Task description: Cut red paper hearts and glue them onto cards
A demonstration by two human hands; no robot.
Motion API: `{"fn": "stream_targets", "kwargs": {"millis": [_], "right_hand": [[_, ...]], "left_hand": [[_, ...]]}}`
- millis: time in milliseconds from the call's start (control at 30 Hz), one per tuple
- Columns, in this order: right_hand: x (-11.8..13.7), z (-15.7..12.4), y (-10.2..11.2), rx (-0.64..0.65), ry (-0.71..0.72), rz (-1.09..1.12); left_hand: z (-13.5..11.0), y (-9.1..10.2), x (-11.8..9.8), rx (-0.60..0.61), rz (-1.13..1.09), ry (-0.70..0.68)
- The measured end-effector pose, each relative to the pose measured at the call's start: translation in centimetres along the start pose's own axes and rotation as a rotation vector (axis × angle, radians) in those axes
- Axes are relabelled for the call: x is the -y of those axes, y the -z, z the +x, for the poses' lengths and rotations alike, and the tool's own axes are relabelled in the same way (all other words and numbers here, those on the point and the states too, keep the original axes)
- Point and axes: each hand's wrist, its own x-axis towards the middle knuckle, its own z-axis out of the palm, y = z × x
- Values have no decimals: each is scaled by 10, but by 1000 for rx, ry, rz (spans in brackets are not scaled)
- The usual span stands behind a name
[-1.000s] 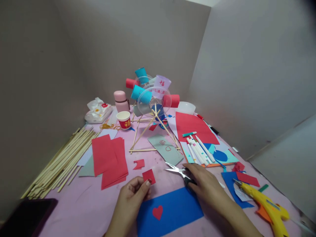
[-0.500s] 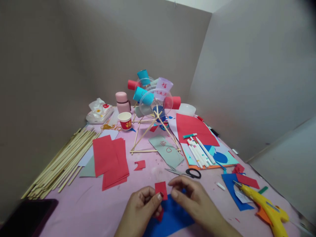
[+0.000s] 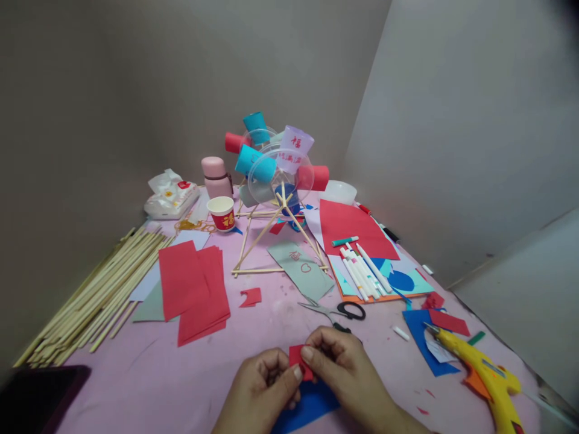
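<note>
A small piece of red paper (image 3: 297,357) is pinched between my two hands at the near middle of the table. My left hand (image 3: 268,381) grips its left side with thumb and curled fingers. My right hand (image 3: 337,366) closes on its upper right edge. Beneath the hands lies a sheet of blue paper (image 3: 305,407), partly covered by them. A pair of scissors (image 3: 332,311) rests just beyond my right hand, blades parted. Farther off stands a stick-framed wheel model (image 3: 283,199) with clear discs and coloured paper cups around it.
Wooden sticks (image 3: 99,295) and stacked red paper (image 3: 203,295) lie to the left, a phone (image 3: 45,395) nearer. White markers (image 3: 364,274) sit on paper sheets at right, near a yellow glue gun (image 3: 488,374). A paper cup (image 3: 222,215) and pink flask (image 3: 216,176) stand behind.
My right hand has come left and taken hold of the red paper, which my left hand was holding alone. The view has shifted slightly, and more of the scissors shows.
</note>
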Motion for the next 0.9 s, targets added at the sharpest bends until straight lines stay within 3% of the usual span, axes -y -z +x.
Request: {"fn": "stream_targets", "kwargs": {"millis": [133, 367, 600, 900], "right_hand": [[1, -2, 1, -11, -4, -40], [-1, -2, -1, -1, 1, -95], [-2, -4, -2, 113, 2, -47], [-4, -4, -1, 47, -32, -49]], "left_hand": [[1, 2, 3, 37, 6, -21], [0, 7, 5, -53, 130, -98], [0, 6, 2, -87, 23, -113], [-3, 0, 1, -1, 125, -132]]}}
